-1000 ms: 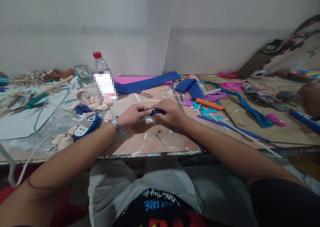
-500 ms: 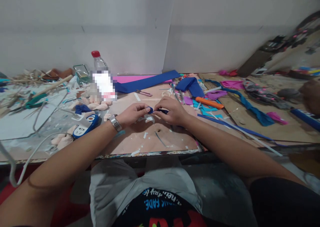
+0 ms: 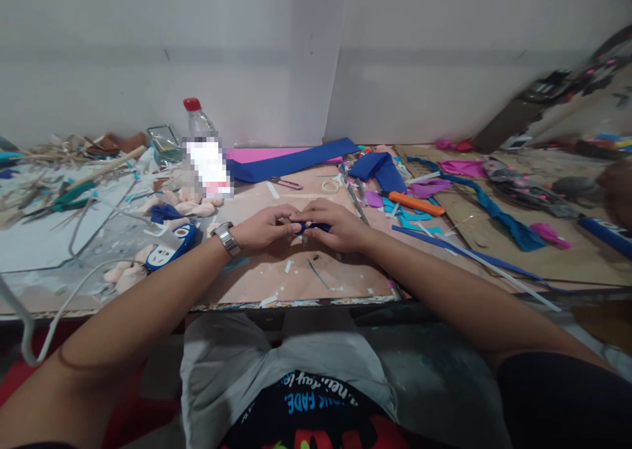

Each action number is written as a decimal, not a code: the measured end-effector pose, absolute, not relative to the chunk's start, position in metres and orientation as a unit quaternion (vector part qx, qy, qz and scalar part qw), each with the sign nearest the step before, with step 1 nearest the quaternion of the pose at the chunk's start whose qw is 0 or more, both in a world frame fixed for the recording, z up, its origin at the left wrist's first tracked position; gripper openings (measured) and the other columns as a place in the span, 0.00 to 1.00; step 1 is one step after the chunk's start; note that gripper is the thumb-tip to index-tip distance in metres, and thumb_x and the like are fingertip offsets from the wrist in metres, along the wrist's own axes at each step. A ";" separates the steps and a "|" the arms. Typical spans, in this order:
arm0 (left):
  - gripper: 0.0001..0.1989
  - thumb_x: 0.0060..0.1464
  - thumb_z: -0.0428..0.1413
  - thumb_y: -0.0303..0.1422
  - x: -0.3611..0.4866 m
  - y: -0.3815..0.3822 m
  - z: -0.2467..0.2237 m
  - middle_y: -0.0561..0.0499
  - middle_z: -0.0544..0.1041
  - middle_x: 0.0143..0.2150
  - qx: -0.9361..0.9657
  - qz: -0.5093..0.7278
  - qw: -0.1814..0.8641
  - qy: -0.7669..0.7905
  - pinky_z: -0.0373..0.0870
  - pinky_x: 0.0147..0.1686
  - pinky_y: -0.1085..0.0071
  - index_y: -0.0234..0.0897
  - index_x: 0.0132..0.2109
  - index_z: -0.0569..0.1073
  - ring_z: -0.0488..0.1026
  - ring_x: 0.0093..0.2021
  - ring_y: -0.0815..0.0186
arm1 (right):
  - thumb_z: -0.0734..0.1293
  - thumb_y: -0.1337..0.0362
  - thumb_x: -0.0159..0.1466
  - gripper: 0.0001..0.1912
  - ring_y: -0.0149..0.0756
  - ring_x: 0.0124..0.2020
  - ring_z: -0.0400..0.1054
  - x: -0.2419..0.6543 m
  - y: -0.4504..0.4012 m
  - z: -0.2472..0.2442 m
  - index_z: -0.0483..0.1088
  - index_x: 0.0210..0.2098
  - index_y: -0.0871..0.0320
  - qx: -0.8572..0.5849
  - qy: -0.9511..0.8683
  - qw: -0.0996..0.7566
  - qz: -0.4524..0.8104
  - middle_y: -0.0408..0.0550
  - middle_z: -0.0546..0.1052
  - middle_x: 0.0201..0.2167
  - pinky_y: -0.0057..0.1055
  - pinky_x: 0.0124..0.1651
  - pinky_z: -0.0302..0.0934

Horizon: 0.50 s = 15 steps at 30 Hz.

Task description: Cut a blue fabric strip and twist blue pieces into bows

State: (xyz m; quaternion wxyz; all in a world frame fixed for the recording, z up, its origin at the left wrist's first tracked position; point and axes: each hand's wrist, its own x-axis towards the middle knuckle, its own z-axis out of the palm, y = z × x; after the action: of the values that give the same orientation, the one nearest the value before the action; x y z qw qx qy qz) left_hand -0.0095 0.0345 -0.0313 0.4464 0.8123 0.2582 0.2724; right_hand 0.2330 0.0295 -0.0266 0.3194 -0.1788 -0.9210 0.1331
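My left hand (image 3: 264, 229), with a metal watch (image 3: 226, 239) on its wrist, is closed in a pinch on a small dark blue strip (image 3: 302, 228). My right hand (image 3: 342, 226) grips the same strip from the other side, thumb below and fingers curled over it. Both sets of fingertips meet at the strip and cover most of it, so its exact shape is hidden. Under the hands lies a pinkish board (image 3: 276, 278) with small white scraps on it.
Behind the hands lie a wide blue band (image 3: 296, 164) and small scissors (image 3: 288, 183). A red-capped bottle (image 3: 200, 121) and a blue-white power socket (image 3: 172, 246) stand to the left. An orange cutter (image 3: 417, 203) lies right; a person's hand (image 3: 617, 189) is at the far right.
My fingers have drawn together over the blue strip, the right-hand fingers now reaching the left ones. Less of the strip shows, and the white scrap beneath is mostly covered.
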 end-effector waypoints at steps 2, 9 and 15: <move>0.20 0.63 0.57 0.51 -0.008 0.033 -0.031 0.47 0.77 0.41 0.807 0.276 0.453 0.260 0.68 0.46 0.64 0.37 0.41 0.77 0.73 0.42 0.61 | 0.65 0.62 0.72 0.15 0.42 0.47 0.73 0.232 0.029 -0.026 0.75 0.56 0.54 -0.171 -0.921 0.319 0.147 0.55 0.79 0.46 0.42 0.51 0.68; 0.23 0.60 0.61 0.51 -0.006 0.035 -0.033 0.43 0.75 0.51 0.748 0.412 0.421 0.304 0.71 0.41 0.66 0.37 0.50 0.73 0.74 0.45 0.61 | 0.70 0.59 0.69 0.13 0.42 0.42 0.72 0.232 0.030 -0.023 0.76 0.51 0.56 -0.222 -0.891 0.374 0.132 0.53 0.78 0.42 0.40 0.46 0.68; 0.14 0.56 0.67 0.43 -0.008 0.034 -0.030 0.45 0.80 0.46 0.790 0.456 0.297 0.282 0.70 0.44 0.66 0.39 0.44 0.79 0.75 0.46 0.61 | 0.73 0.56 0.67 0.12 0.42 0.39 0.72 0.233 0.033 -0.026 0.78 0.45 0.55 -0.248 -0.864 0.425 0.101 0.50 0.79 0.37 0.40 0.44 0.67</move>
State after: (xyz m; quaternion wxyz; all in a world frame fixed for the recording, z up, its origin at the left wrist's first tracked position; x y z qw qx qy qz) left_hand -0.0078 0.0338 -0.0303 0.2967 0.7901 0.2823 0.4561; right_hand 0.2325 0.0326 -0.0258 0.4254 -0.2477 -0.8645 0.1014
